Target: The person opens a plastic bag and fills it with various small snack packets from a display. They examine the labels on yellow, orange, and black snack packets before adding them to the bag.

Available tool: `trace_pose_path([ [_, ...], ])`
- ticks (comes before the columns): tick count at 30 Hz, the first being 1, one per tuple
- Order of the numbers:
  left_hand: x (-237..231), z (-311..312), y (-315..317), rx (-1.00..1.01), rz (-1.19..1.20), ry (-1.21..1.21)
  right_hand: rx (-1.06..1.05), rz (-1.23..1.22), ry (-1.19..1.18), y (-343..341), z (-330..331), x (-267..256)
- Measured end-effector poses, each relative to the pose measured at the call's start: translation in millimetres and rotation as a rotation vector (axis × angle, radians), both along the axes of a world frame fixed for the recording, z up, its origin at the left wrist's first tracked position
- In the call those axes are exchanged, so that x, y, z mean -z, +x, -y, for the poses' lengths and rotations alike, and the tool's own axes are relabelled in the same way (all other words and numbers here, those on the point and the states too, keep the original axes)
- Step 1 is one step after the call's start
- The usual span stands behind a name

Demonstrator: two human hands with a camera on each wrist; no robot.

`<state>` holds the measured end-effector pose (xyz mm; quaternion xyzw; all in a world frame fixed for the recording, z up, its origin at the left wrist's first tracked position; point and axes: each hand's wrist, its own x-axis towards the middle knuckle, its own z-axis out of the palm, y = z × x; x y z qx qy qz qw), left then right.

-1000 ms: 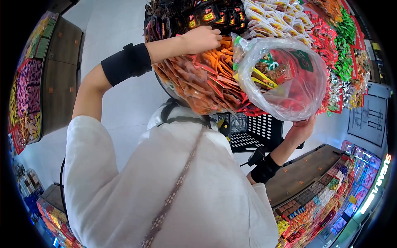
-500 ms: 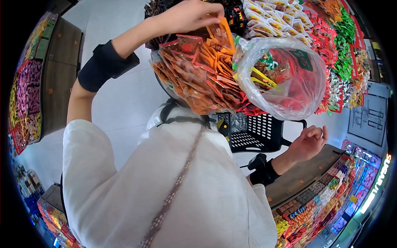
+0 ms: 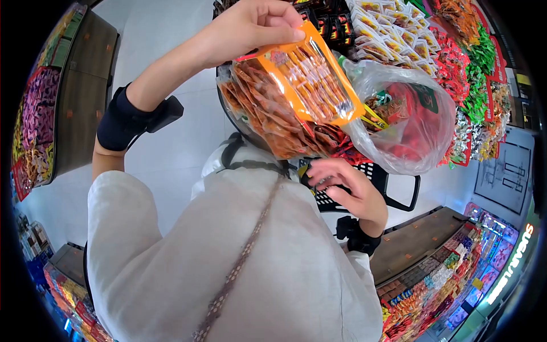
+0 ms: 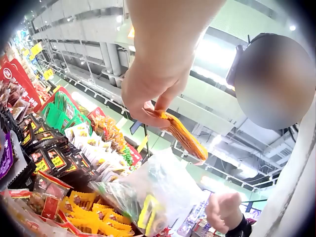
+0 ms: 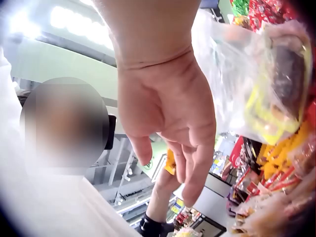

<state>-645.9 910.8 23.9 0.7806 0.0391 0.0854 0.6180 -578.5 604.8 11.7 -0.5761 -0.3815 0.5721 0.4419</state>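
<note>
My left hand (image 3: 256, 25) pinches the top edge of an orange-bordered snack packet (image 3: 310, 77) between thumb and fingers. The packet's clear window shows reddish-brown pieces in rows. In the left wrist view this packet (image 4: 182, 136) appears nearly edge-on, raised above the display. My right hand (image 3: 356, 191) hovers below it, in front of the stacked packets, fingers loosely bent and holding nothing; the right wrist view shows its palm (image 5: 168, 108). To the right of the packet a clear plastic bag (image 3: 421, 154) sits on the display, its mouth wide, with several packets inside, one yellow.
Reddish-brown snack packets (image 3: 256, 108) fill the near bin. Black packets (image 3: 342, 28), white packets (image 3: 387, 31) and green-wrapped sweets (image 3: 476, 85) lie behind. Below the display stands a black basket (image 3: 413, 199). Wooden cabinets (image 3: 85, 68) line the left side.
My left hand has picked up the orange packet from the display and brought it nearer, front facing me. The right hand has left the bag's rim and swung left.
</note>
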Motion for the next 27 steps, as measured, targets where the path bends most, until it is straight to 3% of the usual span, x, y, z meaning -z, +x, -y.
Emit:
trace_pose_path([
  [3,-7,5,-10,0.138,0.011,-0.059,0.08,0.01,0.096,-7,-20,16],
  [8,7,11,-13,0.213,-0.065,-0.017,0.399,-0.161,0.305,-26,-41,38],
  [11,15,14,-12,0.206,-0.079,-0.06,0.377,-0.122,0.146,-29,-57,33],
  [15,30,14,-10,0.086,-0.035,-0.125,0.398,0.022,0.115,-33,-75,37],
  [19,49,14,-18,0.015,-0.084,-0.257,0.545,-0.083,0.114,-39,-89,42],
  [27,68,3,-27,0.041,-0.15,-0.4,0.609,-0.006,0.141,-52,-109,55],
])
